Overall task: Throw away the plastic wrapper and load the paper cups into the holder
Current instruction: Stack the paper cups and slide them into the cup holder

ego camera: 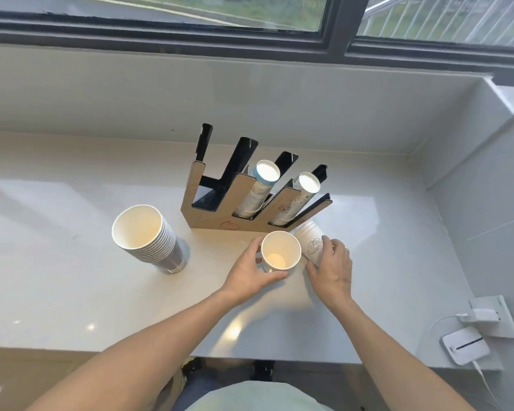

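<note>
A slotted cup holder (208, 221) of brown board and black panels stands on the white counter (72, 292). Two of its right slots hold cup stacks (260, 192), bottoms up; the left slots are empty. My left hand (251, 269) grips an upright stack of small paper cups (280, 254) in front of the holder. My right hand (331, 269) holds a tilted stack of printed paper cups (310, 241) just to its right. A tall stack of larger cups (144, 235) stands alone at the left. No plastic wrapper shows.
A tiled wall and a window run along the back. At the right, a wall socket with a white charger (481, 315) and a small white device (465, 345) with a cable sit near the counter corner. The counter's front edge lies close to my body.
</note>
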